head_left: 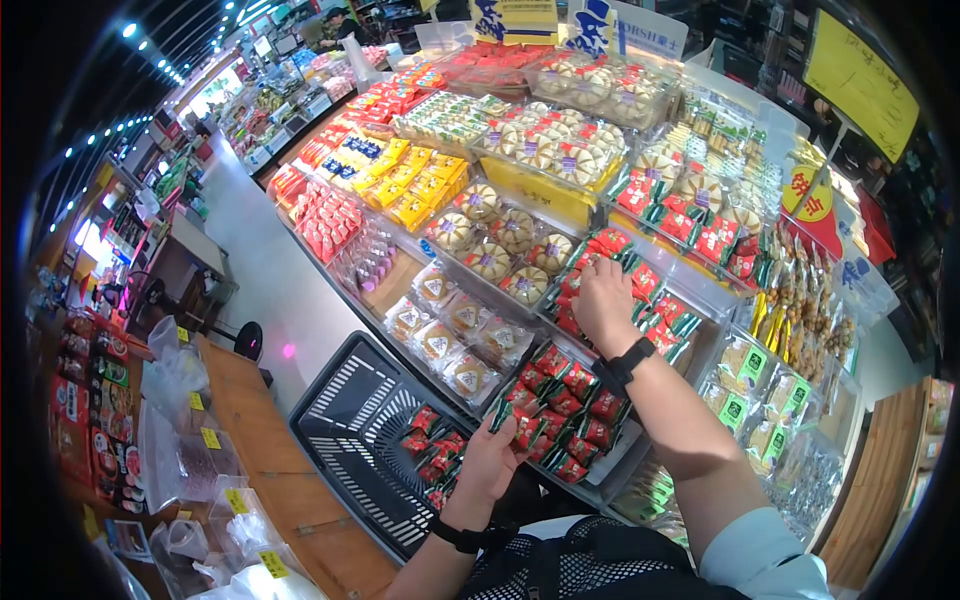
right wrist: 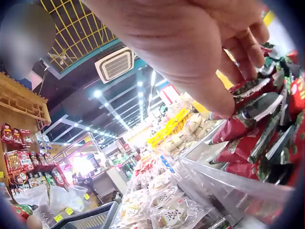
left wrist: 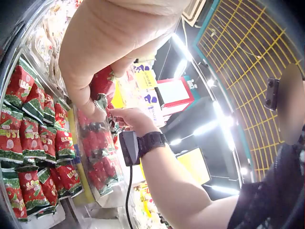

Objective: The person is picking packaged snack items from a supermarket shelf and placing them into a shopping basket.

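My right hand (head_left: 605, 305) reaches into a clear bin of red and green snack packets (head_left: 660, 310). Its fingers curl over them, the thumb against one packet (right wrist: 233, 130) in the right wrist view. Lower down, my left hand (head_left: 487, 472) is beside the front bin of similar packets (head_left: 570, 400). In the left wrist view its thumb and fingers pinch a red snack packet (left wrist: 102, 82), partly hidden by the hand. A dark grey shopping basket (head_left: 335, 430) with several red packets (head_left: 428, 445) in it stands left of the left hand.
Clear-wrapped pastries (head_left: 440, 340) fill a bin left of the packets. Round cakes (head_left: 490, 260) lie behind, yellow packs (head_left: 410, 185) farther left. A yellow sign (head_left: 862, 85) rises at right. Wooden shelving (head_left: 265, 450) flanks the aisle (head_left: 255, 230) on the left.
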`<state>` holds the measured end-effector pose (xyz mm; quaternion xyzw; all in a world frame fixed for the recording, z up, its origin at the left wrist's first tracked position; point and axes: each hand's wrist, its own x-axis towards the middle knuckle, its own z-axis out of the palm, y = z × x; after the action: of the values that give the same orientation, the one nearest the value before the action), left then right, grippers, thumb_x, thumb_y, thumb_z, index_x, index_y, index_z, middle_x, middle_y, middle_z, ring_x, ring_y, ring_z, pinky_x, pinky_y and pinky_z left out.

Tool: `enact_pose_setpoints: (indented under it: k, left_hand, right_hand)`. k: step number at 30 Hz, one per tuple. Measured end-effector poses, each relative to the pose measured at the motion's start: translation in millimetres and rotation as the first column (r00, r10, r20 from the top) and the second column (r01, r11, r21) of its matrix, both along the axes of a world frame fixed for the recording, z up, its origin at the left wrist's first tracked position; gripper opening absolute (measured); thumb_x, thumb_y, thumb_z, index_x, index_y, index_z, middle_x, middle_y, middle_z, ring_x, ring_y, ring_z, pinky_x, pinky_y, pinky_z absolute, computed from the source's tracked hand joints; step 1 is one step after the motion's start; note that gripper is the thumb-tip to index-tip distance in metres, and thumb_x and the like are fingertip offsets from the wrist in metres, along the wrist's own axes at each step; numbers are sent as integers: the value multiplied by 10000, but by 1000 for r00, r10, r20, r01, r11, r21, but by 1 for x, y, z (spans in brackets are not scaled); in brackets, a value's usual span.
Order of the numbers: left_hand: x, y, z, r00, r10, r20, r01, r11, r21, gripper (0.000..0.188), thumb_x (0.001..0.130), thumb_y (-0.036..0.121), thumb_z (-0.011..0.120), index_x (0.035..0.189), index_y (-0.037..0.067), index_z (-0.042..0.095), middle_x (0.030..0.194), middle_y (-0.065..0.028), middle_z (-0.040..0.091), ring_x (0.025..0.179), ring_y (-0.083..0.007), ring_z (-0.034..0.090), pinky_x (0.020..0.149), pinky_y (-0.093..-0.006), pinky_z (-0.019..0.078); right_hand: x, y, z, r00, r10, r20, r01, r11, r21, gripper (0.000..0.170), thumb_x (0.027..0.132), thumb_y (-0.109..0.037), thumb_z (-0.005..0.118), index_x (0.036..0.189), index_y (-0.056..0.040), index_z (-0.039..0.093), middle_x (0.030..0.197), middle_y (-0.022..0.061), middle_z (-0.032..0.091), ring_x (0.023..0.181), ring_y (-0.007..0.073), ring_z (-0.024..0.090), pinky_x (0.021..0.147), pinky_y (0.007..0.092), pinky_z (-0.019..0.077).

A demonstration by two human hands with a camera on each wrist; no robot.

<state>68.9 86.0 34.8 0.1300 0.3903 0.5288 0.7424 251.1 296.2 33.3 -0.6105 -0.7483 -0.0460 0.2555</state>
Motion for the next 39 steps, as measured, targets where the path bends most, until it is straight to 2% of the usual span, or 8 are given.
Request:
enact_pose_setpoints:
  k: [11,14,19,23,29,32,36,39]
  left_hand:
    - [-1,3,-9,993,48,105,-45,999,-23,355,1028,145,505,1380,104,481,1320,-95,570,1208,-277,578,1040,-500,481]
    - [1,3,-11,989,58,138,-58,998,-6,371,1024,146,512,1392,116,469,1332,-100,564,1215,-286,574,1039,-506,478]
    - [-4,4,-14,982,53,182,-58,998,21,390,1038,198,487,1421,145,436,1360,-105,554,1251,-294,551,1063,-520,449]
    - [-1,8,-10,982,46,183,-59,996,65,428,1054,372,432,1428,166,423,1368,-88,551,1243,-284,554,1083,-502,431]
    - [1,5,-5,980,26,195,-54,989,141,540,1007,502,476,1437,186,397,1315,-50,570,1255,-202,522,1003,-445,468]
    - [2,2,0,979,203,-10,-203,979,30,444,973,292,639,1358,165,458,1164,-16,612,1045,-150,602,884,-388,507]
    - [-16,0,-18,957,275,-95,-283,955,-91,341,965,159,648,1274,163,505,992,29,616,861,-94,610,698,-270,505]
    - [-40,3,-28,930,359,-75,-363,931,-46,299,964,142,644,1243,148,536,977,22,615,848,-103,613,704,-288,533]
  right_hand:
    - [24,-10,-2,998,-52,-17,50,992,-116,281,721,-132,690,977,-21,663,996,151,651,1001,316,600,891,436,444]
    - [36,-13,-5,942,-108,-318,49,981,-188,197,747,-131,701,905,-18,668,808,176,678,808,319,672,771,460,492]
    - [43,-41,19,759,-197,-620,-31,941,-336,166,798,-111,689,932,-22,645,771,147,659,749,296,660,653,404,507]
    - [2,-106,39,658,169,-734,-292,955,-42,172,798,-28,668,959,-2,615,837,162,612,741,308,621,670,390,499]
    - [-38,-155,35,879,389,-275,-419,906,-57,255,742,-43,681,969,-25,565,867,136,555,852,343,555,738,443,463]
    - [-53,-167,22,883,411,-225,-437,896,-80,261,765,-81,681,988,-33,553,881,132,545,863,340,553,741,453,467]
    - [-63,-170,15,789,500,-357,-567,816,-110,223,779,-104,668,967,-54,558,894,126,553,857,313,564,738,436,462]
    - [-58,-161,25,785,516,-343,-582,804,-122,285,802,-115,698,1052,-30,590,965,157,590,929,349,584,794,444,474]
